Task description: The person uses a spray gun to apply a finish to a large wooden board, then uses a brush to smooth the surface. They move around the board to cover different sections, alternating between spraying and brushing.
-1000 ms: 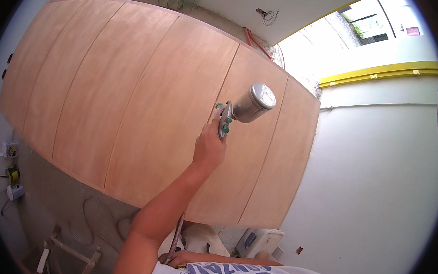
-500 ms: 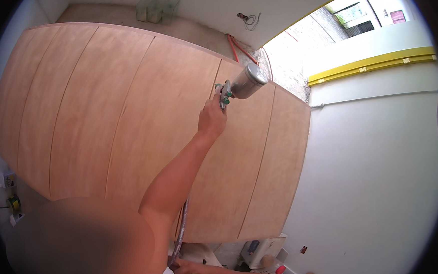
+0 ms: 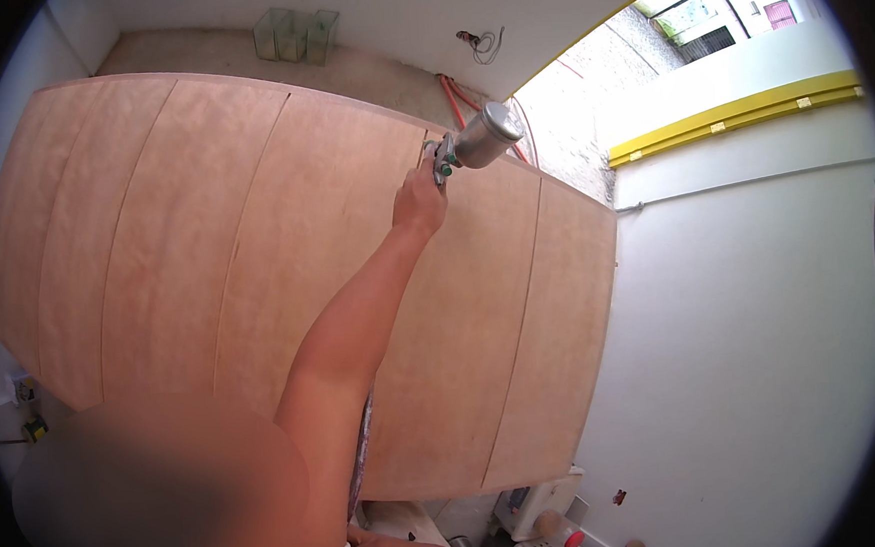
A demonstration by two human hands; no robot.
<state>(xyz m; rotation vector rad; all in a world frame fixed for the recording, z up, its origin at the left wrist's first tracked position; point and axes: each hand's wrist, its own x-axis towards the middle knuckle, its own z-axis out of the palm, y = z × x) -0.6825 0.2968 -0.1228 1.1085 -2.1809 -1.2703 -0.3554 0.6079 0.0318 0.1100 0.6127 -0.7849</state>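
Observation:
My left hand (image 3: pixel 420 202) grips a metal spray gun (image 3: pixel 444 159) with green knobs and a silver cup (image 3: pixel 488 135) on its right side. The left arm stretches over a wide pale wooden panel (image 3: pixel 285 233) marked by several dark grooves. The gun hovers near the panel's far edge. At the bottom of the view, my right hand (image 3: pixel 374 546) is closed around a mottled hose (image 3: pixel 364 448), which runs up behind the left arm. A blurred patch covers the lower left.
Clear rectangular containers (image 3: pixel 295 38) stand beyond the panel, with orange-red tubing (image 3: pixel 451 100) on the floor. A pale wall (image 3: pixel 739 285) with a yellow rail (image 3: pixel 739 119) borders the right. At lower right are a white bin (image 3: pixel 537 503) and a red cap (image 3: pixel 574 540).
My left hand has carried the spray gun farther away, closer to the panel's far edge. The view has shifted slightly. The right hand stays low on the hose.

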